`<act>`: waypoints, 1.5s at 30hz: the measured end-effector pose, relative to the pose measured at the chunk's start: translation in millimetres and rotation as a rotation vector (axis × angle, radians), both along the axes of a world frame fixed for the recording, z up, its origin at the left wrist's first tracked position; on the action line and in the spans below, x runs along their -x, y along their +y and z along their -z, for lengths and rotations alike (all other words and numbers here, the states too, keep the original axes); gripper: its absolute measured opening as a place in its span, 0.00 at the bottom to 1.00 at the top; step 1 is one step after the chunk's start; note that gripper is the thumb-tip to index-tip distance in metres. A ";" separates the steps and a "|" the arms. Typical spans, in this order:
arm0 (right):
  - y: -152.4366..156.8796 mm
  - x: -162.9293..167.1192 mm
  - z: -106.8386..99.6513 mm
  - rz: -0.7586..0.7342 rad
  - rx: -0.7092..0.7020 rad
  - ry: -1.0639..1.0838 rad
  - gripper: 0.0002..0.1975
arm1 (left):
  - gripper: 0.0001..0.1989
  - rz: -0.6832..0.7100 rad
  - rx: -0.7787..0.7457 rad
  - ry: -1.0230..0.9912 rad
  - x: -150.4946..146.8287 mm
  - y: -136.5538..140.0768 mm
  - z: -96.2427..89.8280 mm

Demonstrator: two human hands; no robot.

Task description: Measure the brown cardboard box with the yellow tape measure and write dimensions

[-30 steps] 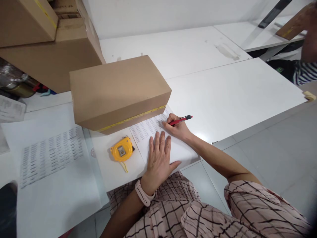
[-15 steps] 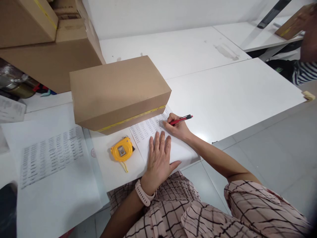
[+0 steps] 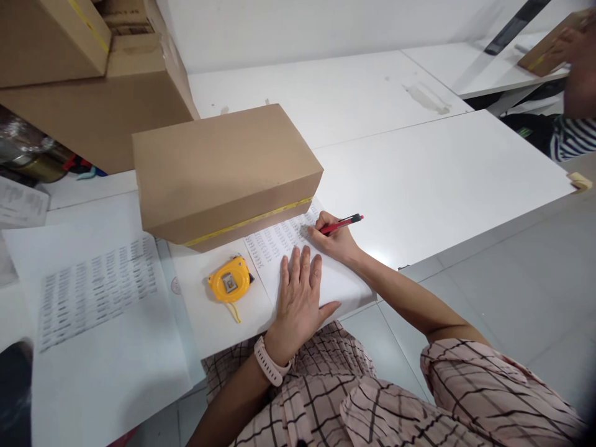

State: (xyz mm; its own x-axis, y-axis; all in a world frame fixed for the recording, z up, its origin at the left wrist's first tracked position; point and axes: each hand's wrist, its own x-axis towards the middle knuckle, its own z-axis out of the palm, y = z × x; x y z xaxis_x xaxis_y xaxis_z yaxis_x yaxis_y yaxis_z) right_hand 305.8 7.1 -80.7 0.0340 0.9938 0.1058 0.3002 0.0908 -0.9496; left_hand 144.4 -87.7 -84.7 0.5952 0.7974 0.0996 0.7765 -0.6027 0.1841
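My right hand (image 3: 331,239) grips a red and black pen (image 3: 342,223), its writing end hidden behind my fingers over the sheet of paper (image 3: 342,277). Rows of written or printed marks cover the upper part of that sheet. Flat on the same paper lies my left hand (image 3: 300,295), fingers stretched out and thumb apart. A closed cardboard box (image 3: 228,167) with a yellow strip along its side rests over the sheet's far end. To the left of my left hand sits a yellow tape measure (image 3: 230,280) with a yellow wrist cord.
Another marked sheet (image 3: 112,366) lies at the left. Larger cardboard boxes (image 3: 102,112) are stacked at the back left. The white table (image 3: 433,167) stretches right. At the far right, another person's hand (image 3: 570,46) touches a small box (image 3: 540,59).
My hands, the pen and the box hold nearly the same positions. The other person's hand at the far right has shifted slightly on the small box.
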 end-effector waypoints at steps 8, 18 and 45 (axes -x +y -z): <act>0.2 0.2 -0.3 -0.017 -0.016 0.020 0.17 | 0.51 0.000 -0.015 -0.002 0.0 -0.4 0.1; 1.0 0.5 0.7 0.009 -0.023 0.008 0.17 | 0.51 0.005 -0.007 0.009 0.3 0.0 -1.9; -22.7 -32.4 -5.5 0.143 -0.197 -0.264 0.06 | 0.49 0.010 -0.006 -0.035 4.2 0.3 -1.5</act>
State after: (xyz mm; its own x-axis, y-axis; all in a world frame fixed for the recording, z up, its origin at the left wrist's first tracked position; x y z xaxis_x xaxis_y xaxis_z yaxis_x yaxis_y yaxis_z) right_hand 338.2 -15.6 -75.2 0.1167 0.9406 0.3188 0.5556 0.2043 -0.8060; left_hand 140.1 -87.4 -83.3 0.5992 0.7907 0.1257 0.7635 -0.6116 0.2072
